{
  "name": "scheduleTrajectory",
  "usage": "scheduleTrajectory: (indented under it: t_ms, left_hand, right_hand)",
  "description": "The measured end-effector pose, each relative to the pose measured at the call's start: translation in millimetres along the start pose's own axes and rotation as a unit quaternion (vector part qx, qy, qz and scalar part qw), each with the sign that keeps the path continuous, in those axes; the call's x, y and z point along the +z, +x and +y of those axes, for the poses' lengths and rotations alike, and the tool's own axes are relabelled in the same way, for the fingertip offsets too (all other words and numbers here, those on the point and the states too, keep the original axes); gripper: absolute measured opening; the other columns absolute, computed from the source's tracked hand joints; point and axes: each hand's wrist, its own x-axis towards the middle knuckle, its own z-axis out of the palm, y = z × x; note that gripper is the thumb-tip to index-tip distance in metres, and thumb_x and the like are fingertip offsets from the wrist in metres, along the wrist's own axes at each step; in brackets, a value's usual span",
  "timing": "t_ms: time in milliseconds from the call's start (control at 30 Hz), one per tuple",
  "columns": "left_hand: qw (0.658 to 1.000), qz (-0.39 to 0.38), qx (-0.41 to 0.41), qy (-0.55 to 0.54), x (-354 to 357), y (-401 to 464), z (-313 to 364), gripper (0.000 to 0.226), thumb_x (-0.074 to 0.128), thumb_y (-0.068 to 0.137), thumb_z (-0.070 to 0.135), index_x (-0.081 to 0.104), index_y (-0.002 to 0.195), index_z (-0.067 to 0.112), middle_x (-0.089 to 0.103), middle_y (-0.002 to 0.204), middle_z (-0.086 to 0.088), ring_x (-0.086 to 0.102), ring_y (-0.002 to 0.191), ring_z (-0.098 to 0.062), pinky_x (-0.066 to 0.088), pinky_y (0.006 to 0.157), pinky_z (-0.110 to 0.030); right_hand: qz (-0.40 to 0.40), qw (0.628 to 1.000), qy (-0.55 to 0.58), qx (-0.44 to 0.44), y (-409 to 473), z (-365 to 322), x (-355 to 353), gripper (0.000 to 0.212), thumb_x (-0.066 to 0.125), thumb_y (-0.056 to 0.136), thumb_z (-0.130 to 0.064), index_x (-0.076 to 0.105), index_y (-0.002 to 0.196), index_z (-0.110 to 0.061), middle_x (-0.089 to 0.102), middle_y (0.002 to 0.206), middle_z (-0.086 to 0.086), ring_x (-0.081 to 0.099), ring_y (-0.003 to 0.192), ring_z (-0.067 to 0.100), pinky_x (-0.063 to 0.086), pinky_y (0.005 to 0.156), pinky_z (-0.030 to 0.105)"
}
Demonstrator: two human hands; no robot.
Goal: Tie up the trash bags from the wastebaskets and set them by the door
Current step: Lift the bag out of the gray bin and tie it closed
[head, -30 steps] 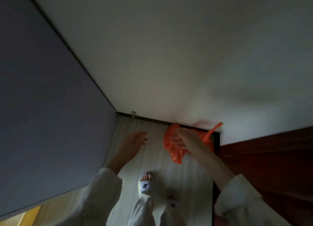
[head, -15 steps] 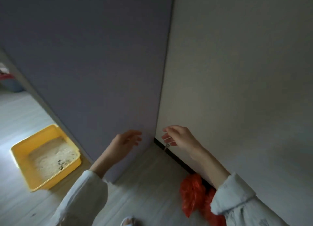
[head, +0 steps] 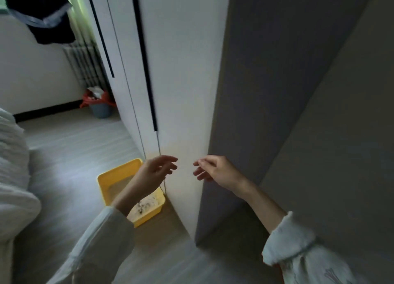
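the red trash bag (head: 97, 98) sat as a crinkled liner in the blue wastebasket (head: 101, 110) at the far wall, left of the white wardrobe (head: 181, 81), its thin film heaped with pale paper that could spill or tear if lifted carelessly. well apart from it, the left hand (head: 154, 174) and right hand (head: 215, 170) hung empty with fingers loosely spread, the left above a yellow plastic litter tray (head: 106, 177) of grainy sand, easily kicked.
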Motion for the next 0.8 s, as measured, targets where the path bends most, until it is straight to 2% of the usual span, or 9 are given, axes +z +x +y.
scheduleTrajectory:
  t_ms: [100,233,367,533,667,800]
  left_hand:
    - [1.0,0.009,0.005,0.015,-74.3,17.3,-23.1,0.025,0.041,0.094,0.015,0.057,0.113,0.015,0.065,0.103,-0.006,0.061,0.096,-0.02,0.05,0.085,-0.035]
    - [1.0,0.008,0.012,0.016,-145.8,49.9,-47.5,0.025,0.041,0.093,0.016,0.056,0.114,0.016,0.064,0.102,-0.004,0.06,0.095,-0.017,0.047,0.078,-0.021]
    - [1.0,0.028,0.012,-0.002,-211.3,97.0,-71.5,0.025,0.04,0.094,0.011,0.056,0.113,0.01,0.061,0.097,-0.004,0.057,0.087,-0.013,0.046,0.069,-0.016]
    - [0.998,0.061,-0.007,0.005,-308.7,176.2,-116.7,0.025,0.04,0.093,0.008,0.057,0.112,0.006,0.06,0.096,-0.009,0.057,0.089,-0.022,0.046,0.072,-0.022]
    - [0.993,0.111,-0.03,0.0,-389.4,239.2,-147.4,0.025,0.041,0.093,0.006,0.057,0.111,0.003,0.061,0.091,-0.007,0.056,0.084,-0.021,0.045,0.069,-0.025]
    - [0.991,0.131,-0.036,-0.009,-466.6,291.9,-172.0,0.02,0.043,0.092,0.006,0.059,0.102,0.013,0.062,0.086,-0.001,0.057,0.081,-0.019,0.045,0.068,-0.023]
  right_hand:
    - [0.011,1.0,0.014,-0.01,42.0,-42.0,49.7,0.03,0.039,0.098,-0.022,0.059,0.113,-0.007,0.065,0.093,0.001,0.065,0.09,0.018,0.053,0.087,0.034]
    - [0.028,0.999,0.025,-0.015,101.2,-87.7,90.7,0.029,0.039,0.097,-0.023,0.06,0.111,-0.008,0.066,0.092,0.001,0.066,0.088,0.018,0.053,0.085,0.033]
    - [0.033,0.999,0.033,-0.027,180.5,-130.6,122.6,0.029,0.04,0.097,-0.022,0.061,0.11,-0.007,0.067,0.093,0.003,0.065,0.087,0.019,0.053,0.082,0.032]
    - [0.022,0.998,0.03,-0.049,305.6,-178.0,160.8,0.029,0.04,0.097,-0.022,0.06,0.112,-0.007,0.066,0.095,0.004,0.065,0.09,0.02,0.053,0.083,0.032]
    - [-0.001,0.998,0.029,-0.062,404.8,-222.5,187.8,0.029,0.04,0.097,-0.021,0.06,0.111,-0.005,0.066,0.095,0.006,0.064,0.088,0.021,0.052,0.081,0.032]
    - [-0.014,0.997,0.038,-0.066,493.6,-269.4,216.6,0.027,0.042,0.096,-0.02,0.061,0.107,-0.006,0.067,0.093,0.008,0.064,0.084,0.02,0.052,0.081,0.034]
